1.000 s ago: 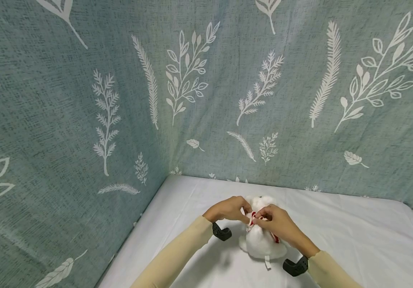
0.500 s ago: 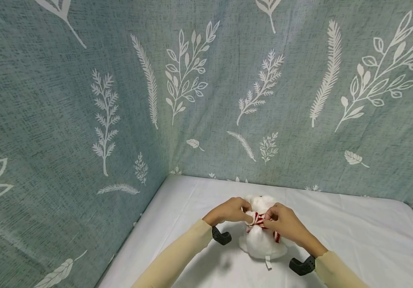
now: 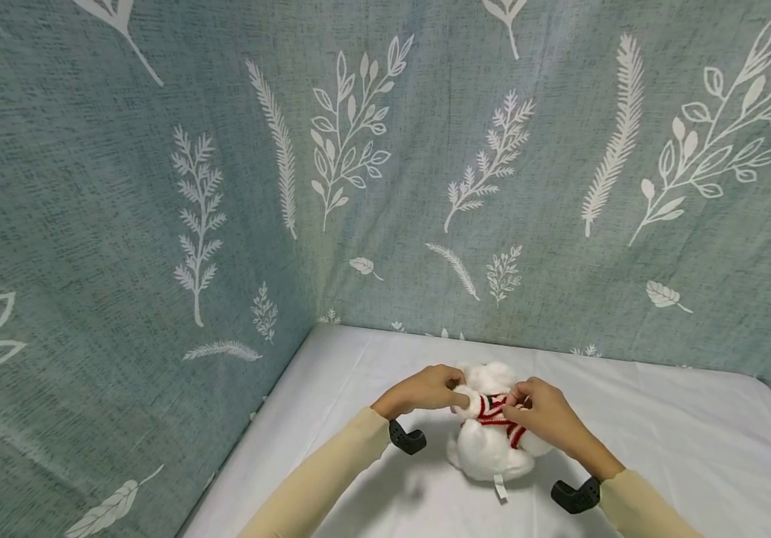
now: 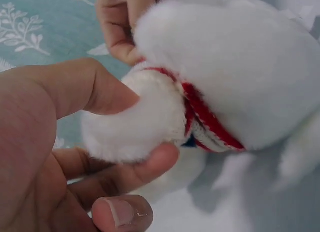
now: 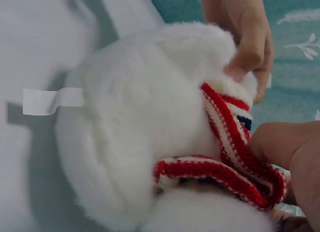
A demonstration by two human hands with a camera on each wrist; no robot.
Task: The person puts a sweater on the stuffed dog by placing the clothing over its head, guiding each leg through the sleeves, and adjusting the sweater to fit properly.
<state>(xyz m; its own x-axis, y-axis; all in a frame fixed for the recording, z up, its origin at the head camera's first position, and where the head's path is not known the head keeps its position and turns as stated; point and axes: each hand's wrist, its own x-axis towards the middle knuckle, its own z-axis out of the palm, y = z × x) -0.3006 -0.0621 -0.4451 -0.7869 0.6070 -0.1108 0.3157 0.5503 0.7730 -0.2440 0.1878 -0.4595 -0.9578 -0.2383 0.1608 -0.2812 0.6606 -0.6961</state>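
A white plush toy [image 3: 486, 452], its back toward me, sits on the white-covered surface. It wears a knitted sweater [image 5: 212, 174] in red and white stripes with a dark patch. My left hand [image 3: 422, 392] pinches the toy's arm [image 4: 145, 124] between thumb and fingers, close to the cream-edged opening it comes out of. On the other side, my right hand [image 3: 550, 415] pinches the sweater's edge and draws it out from the body in a folded loop. The toy's front is hidden, and so are some right fingertips behind the knit.
A white fabric label [image 5: 42, 102] sticks out at the toy's bottom. The white sheet [image 3: 661, 433] extends to both sides. A green-blue curtain [image 3: 385, 187] with white leaf prints stands behind and at the left. Black wrist mounts [image 3: 407, 438] sit below both hands.
My right hand has moved right, away from the left hand, pulling the sweater edge with it. More of the striped back shows. The left hand has shifted slightly left onto the toy's arm.
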